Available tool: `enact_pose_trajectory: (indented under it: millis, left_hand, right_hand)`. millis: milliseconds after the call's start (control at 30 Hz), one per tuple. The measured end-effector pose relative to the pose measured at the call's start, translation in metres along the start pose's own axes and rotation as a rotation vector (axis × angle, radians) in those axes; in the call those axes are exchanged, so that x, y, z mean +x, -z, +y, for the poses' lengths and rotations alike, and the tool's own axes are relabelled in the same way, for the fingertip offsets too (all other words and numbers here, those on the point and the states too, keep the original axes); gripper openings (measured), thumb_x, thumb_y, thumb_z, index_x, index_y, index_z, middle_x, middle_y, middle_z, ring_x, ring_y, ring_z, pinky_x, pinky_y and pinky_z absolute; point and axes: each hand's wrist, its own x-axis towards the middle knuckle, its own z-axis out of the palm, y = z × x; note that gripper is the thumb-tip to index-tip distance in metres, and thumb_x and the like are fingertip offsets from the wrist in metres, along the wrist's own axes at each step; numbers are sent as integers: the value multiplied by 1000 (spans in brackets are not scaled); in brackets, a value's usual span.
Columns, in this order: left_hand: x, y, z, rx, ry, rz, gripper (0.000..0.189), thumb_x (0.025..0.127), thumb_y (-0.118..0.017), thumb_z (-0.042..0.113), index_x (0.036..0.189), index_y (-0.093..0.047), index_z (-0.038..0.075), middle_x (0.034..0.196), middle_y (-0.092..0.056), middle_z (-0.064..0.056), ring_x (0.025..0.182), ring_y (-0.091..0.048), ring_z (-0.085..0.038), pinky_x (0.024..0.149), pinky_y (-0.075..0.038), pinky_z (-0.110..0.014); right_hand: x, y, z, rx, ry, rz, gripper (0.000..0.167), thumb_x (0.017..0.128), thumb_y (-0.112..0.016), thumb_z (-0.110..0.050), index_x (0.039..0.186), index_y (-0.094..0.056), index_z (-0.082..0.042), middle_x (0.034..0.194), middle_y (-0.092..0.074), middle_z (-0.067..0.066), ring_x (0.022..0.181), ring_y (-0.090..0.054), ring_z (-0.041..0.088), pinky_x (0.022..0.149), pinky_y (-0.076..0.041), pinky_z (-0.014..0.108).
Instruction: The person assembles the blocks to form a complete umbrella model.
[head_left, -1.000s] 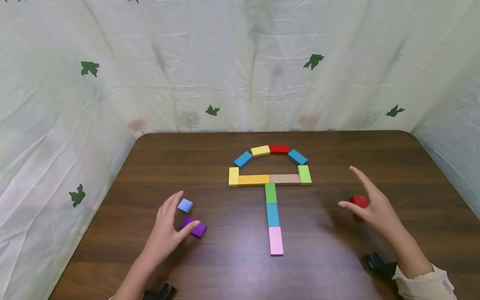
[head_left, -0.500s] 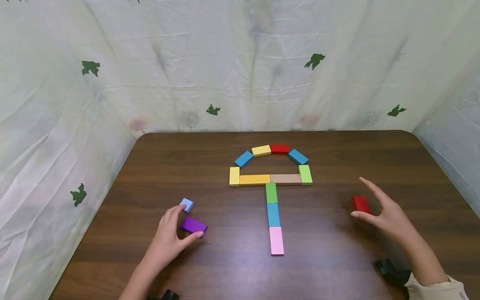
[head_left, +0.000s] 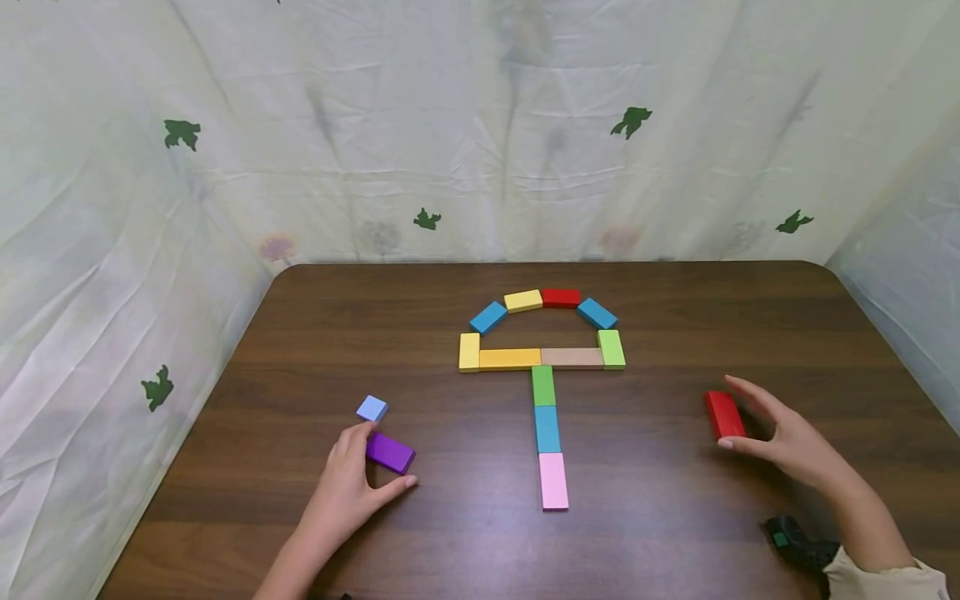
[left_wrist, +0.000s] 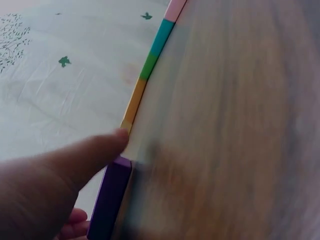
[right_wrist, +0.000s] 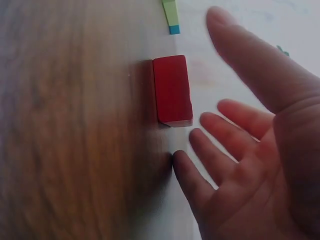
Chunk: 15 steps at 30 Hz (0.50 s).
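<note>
A purple block [head_left: 391, 453] lies flat on the table at the left, with my left hand [head_left: 347, 479] right beside it. The fingertips are at its far left end and the thumb stands off its near side; the left wrist view shows the thumb [left_wrist: 100, 150] spread near the block's top end. Just beyond is a small light-blue block [head_left: 372, 408]. On the right, my right hand [head_left: 798, 442] spreads thumb and fingers beside a red block [head_left: 724, 414]. In the right wrist view a gap shows between the red block [right_wrist: 172, 90] and the relaxed fingers.
Mid-table, several coloured blocks form an umbrella-like outline: an arch with a red piece [head_left: 561, 298], a crossbar with an orange piece [head_left: 510, 360], and a stem ending in a pink block [head_left: 553, 482]. Patterned curtains [head_left: 465, 133] hang behind the brown table [head_left: 337, 317].
My left hand has lowered toward the purple block and slightly right. My right hand has shifted right and down, uncovering the red block. The blocks appear in the same places.
</note>
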Motion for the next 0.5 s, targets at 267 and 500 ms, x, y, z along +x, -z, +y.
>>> enact_pose_trajectory:
  millis: [267, 500]
  left_hand:
    - [1, 1, 3, -39, 48, -54, 77, 65, -80, 20, 124, -39, -6, 117, -46, -22, 106, -44, -36, 87, -36, -49]
    - [0, 3, -1, -36, 59, -77, 75, 65, -81, 24, 122, -41, -5, 116, -46, -19, 104, -41, -34, 87, -34, -47]
  right_hand:
    - [-2, 0, 7, -14, 21, -57, 82, 77, -71, -19, 142, -23, -6, 137, -28, 25, 118, -29, 46, 83, -21, 2]
    - [-2, 3, 14, -8, 76, -83, 78, 79, -68, -13, 141, -22, -4, 135, -28, 28, 121, -32, 29, 81, -21, 0]
